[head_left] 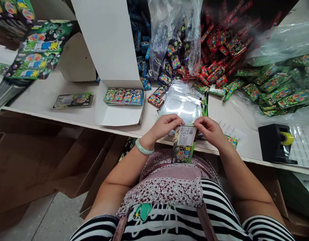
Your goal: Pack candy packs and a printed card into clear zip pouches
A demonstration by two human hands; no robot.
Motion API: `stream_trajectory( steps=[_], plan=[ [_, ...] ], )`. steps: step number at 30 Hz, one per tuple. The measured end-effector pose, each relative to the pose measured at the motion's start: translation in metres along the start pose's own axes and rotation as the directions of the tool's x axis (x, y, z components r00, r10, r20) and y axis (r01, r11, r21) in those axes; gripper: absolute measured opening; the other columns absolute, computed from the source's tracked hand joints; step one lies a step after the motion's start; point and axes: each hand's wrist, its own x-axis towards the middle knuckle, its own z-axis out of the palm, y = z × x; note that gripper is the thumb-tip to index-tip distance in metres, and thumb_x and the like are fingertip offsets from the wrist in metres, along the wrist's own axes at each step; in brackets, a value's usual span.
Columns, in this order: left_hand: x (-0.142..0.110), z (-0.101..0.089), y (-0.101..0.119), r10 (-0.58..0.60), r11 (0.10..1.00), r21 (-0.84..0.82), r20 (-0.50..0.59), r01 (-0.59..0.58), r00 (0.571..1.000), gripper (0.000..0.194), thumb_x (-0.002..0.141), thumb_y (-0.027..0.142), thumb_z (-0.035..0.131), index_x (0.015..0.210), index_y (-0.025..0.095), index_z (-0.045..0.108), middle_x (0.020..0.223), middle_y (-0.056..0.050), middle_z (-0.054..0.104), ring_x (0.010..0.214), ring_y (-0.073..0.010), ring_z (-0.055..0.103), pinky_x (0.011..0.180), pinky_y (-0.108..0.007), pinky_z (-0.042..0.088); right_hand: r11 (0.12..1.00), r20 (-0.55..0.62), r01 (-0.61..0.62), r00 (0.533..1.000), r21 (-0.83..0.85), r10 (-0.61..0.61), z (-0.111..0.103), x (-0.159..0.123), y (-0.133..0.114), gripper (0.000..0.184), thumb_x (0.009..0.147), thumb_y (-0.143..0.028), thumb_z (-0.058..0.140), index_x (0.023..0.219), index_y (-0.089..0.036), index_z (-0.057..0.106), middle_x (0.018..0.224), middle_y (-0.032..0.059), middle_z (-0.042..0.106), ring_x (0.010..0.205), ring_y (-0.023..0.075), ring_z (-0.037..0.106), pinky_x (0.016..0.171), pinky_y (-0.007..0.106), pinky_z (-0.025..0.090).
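Between my two hands, at the table's front edge, hangs a printed candy pouch [184,142], black and green with a white label. My left hand [168,124] pinches its top left corner, and a pale green bangle circles that wrist. At the top right corner, my right hand [209,129] has thumb and fingers closed on the pouch. Just beyond my hands lies a stack of clear, shiny pouches [181,103]. To the left stands an open white box [123,115] with several small candy packets [124,96] in a row inside.
Loose purple packets [167,78], red packets [220,63] and green packets [277,87] are heaped at the back, partly in plastic bags. A black tape dispenser [272,142] sits at right on label sheets [304,145]. One filled pouch [74,100] lies left of the box.
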Motion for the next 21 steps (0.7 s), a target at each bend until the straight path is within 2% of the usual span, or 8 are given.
stream_trajectory(
  steps=[2,4,8,11,16,19,21],
  plan=[
    [-0.003,0.0,-0.002,0.071,0.996,0.056,0.026,-0.072,0.997,0.026,0.089,0.042,0.065,0.088,0.017,0.073,0.087,-0.006,0.074,0.077,-0.0133,0.065,0.071,-0.027,0.054,1.0,-0.015,-0.014,1.0,0.015,0.014,-0.001,-0.002,0.003,0.022,0.086,-0.043,0.064,0.081,-0.021,0.063,0.082,0.002,0.063,0.069,0.0134,0.055,0.061,0.03,0.048],
    [-0.007,0.001,-0.007,0.116,0.992,0.041,0.013,-0.116,0.993,0.023,0.086,0.04,0.07,0.089,0.017,0.072,0.089,-0.006,0.073,0.082,-0.0147,0.066,0.077,-0.029,0.055,0.999,-0.016,-0.004,1.0,0.034,0.004,-0.002,-0.005,0.006,0.021,0.084,-0.043,0.067,0.086,-0.022,0.065,0.085,0.0025,0.065,0.073,0.0147,0.059,0.065,0.032,0.051],
    [-0.012,0.007,-0.021,0.101,0.991,-0.077,-0.072,-0.107,0.992,0.022,0.082,0.035,0.075,0.095,0.018,0.067,0.092,-0.005,0.071,0.084,-0.0143,0.067,0.077,-0.028,0.056,0.995,-0.029,0.097,0.995,0.002,-0.097,0.001,-0.009,0.009,0.017,0.082,-0.037,0.07,0.092,-0.024,0.066,0.096,0.0049,0.067,0.092,0.0193,0.064,0.079,0.038,0.054],
    [-0.014,0.013,-0.026,0.121,0.985,-0.114,-0.097,-0.132,0.988,0.027,0.082,0.032,0.075,0.104,0.019,0.065,0.096,-0.005,0.071,0.088,-0.0146,0.068,0.079,-0.028,0.056,0.989,-0.049,0.138,0.989,-0.043,-0.14,0.003,-0.01,0.011,0.012,0.085,-0.035,0.067,0.089,-0.024,0.065,0.097,0.0052,0.067,0.095,0.02,0.064,0.085,0.041,0.053],
    [-0.014,0.017,-0.024,0.179,0.983,-0.03,-0.091,-0.182,0.98,0.016,0.087,0.033,0.07,0.093,0.018,0.069,0.091,-0.005,0.068,0.086,-0.0142,0.065,0.079,-0.028,0.054,0.993,-0.072,0.117,0.991,-0.004,-0.117,0.007,-0.017,0.012,0.014,0.087,-0.036,0.067,0.095,-0.024,0.066,0.1,0.0054,0.068,0.096,0.0194,0.065,0.085,0.038,0.054],
    [-0.015,0.015,-0.023,0.194,0.981,-0.007,-0.109,-0.196,0.975,0.017,0.088,0.034,0.07,0.093,0.018,0.068,0.091,-0.005,0.068,0.086,-0.0143,0.064,0.078,-0.028,0.053,0.996,-0.135,0.075,0.989,0.045,-0.068,-0.012,-0.022,0.018,0.02,0.086,-0.035,0.067,0.103,-0.025,0.068,0.104,0.0048,0.07,0.095,0.0185,0.066,0.083,0.036,0.055],
    [-0.016,0.012,-0.024,0.217,0.976,0.013,-0.123,-0.218,0.968,0.016,0.088,0.034,0.07,0.093,0.018,0.068,0.089,-0.004,0.068,0.084,-0.0139,0.064,0.076,-0.027,0.053,1.0,-0.296,0.019,0.955,0.017,-0.014,-0.039,-0.024,0.029,0.021,0.085,-0.035,0.067,0.104,-0.025,0.069,0.102,0.0038,0.072,0.088,0.0177,0.067,0.076,0.033,0.055]
  ],
)
